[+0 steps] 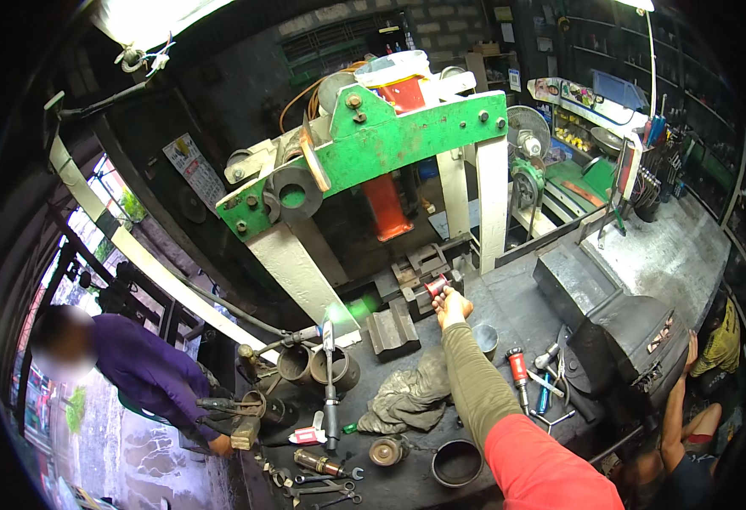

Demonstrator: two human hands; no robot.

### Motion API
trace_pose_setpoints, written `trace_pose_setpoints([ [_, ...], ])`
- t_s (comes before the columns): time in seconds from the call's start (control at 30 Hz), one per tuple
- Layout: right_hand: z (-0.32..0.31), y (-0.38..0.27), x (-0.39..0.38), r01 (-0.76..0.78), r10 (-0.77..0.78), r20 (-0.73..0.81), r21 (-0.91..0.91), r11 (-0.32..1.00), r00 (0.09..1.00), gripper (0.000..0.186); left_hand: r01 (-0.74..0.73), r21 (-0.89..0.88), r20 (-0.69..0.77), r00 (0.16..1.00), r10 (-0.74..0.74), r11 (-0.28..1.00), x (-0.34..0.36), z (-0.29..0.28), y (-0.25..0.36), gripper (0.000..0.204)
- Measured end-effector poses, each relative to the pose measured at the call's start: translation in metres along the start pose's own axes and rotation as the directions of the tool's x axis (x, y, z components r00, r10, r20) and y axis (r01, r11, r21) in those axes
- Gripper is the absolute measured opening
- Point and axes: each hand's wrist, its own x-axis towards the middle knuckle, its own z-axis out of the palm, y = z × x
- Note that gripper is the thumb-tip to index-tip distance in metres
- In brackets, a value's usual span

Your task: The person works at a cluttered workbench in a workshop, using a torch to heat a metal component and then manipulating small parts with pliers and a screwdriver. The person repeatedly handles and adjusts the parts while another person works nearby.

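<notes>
- The right hand (pixel 453 308) reaches far across the dark grey surface (pixel 516 316), its fingers closed around a small red cylinder with a pale end (pixel 436 287). The grip near one end probably keeps the cylinder's other end free.
- That red cylinder is near the middle of the scene, just beside a squat, worn metal fixture with jutting blocks (pixel 420 270); whether the two touch cannot be told.
- Two brown, thick-walled metal tubes (pixel 295 364) (pixel 336 367) stand on end at the left, presumably so that they cannot roll.
- A dark steel block with a grooved top (pixel 392 331) lies between them and the reaching arm, its weight likely enough to keep it steady.
- A crumpled grey-olive cloth (pixel 407 398) lies nearer, perhaps left within reach for wiping.
- Loose steel spanners (pixel 326 488) share the near left edge, seemingly grouped for easy picking.
- The left hand is out of view, so its state cannot be told.
- The fingers cover much of the red cylinder, so its full shape and use are unclear.
- A green blur (pixel 362 306) by the frame's cream leg (pixel 301 276) is hard to make out.
- At the far right, a co-worker's hand (pixel 692 351) rests against a bulky black bag (pixel 641 340); that body is mostly cut off or in shadow.
</notes>
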Motion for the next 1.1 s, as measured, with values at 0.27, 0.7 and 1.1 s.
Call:
trace_pose_setpoints([
  [0.27, 0.006, 0.000, -0.009, 0.031, -0.028, -0.047, 0.050, 0.998, 0.998, 0.020, 0.048, 0.152, -0.028, 0.999, -0.045, 0.987, -0.017, -0.005, 0.012, 0.028],
  [0.7, -0.064, -0.057, -0.138, 0.628, -0.622, 0.377, -0.739, 0.246, 0.687, 0.027, -0.104, 0.061, 0.247, 0.965, 0.086, 0.993, 0.042, 0.051, 0.037, 0.026],
  [1.1, -0.246, -0.178, -0.326, 0.743, -0.215, 0.725, -0.669, 0.010, 0.655, 0.018, -0.875, 0.020, 0.624, 0.389, 0.678, 0.484, 0.098, 0.199, 0.127, 0.044],
])
